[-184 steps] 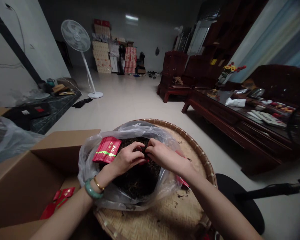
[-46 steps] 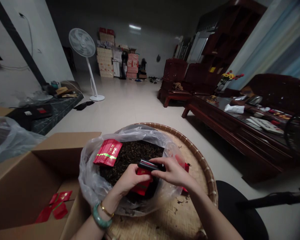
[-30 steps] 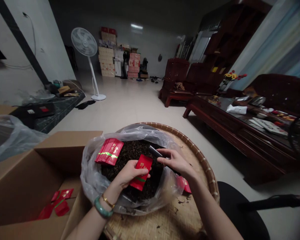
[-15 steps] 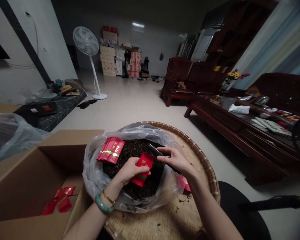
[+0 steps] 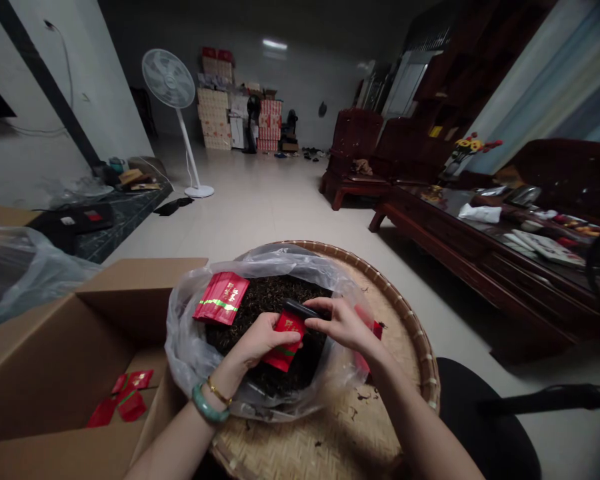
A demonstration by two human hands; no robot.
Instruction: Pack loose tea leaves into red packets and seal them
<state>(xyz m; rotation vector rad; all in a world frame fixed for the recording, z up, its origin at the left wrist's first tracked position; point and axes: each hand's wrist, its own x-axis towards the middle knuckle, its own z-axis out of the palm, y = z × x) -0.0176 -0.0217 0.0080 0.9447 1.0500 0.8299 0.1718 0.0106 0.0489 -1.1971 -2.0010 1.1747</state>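
Observation:
My left hand (image 5: 255,341) is closed on a small red packet (image 5: 286,340) with gold print, held over a clear plastic bag (image 5: 190,347) full of dark loose tea leaves (image 5: 265,300). My right hand (image 5: 343,325) grips a slim black tool (image 5: 300,311) and holds it against the packet's top edge. A stack of red packets (image 5: 221,298) lies on the tea at the bag's left. The bag rests on a round woven bamboo tray (image 5: 405,327).
An open cardboard box (image 5: 55,353) at the left holds several red packets (image 5: 123,400). Another plastic bag (image 5: 15,267) sits far left. A dark wooden table (image 5: 480,260) with papers runs along the right, and a black stool (image 5: 485,413) stands at lower right. A standing fan (image 5: 173,87) stands farther back.
My right hand has brought the black tool back from beside the packet onto its top edge. My left hand keeps the packet over the tea.

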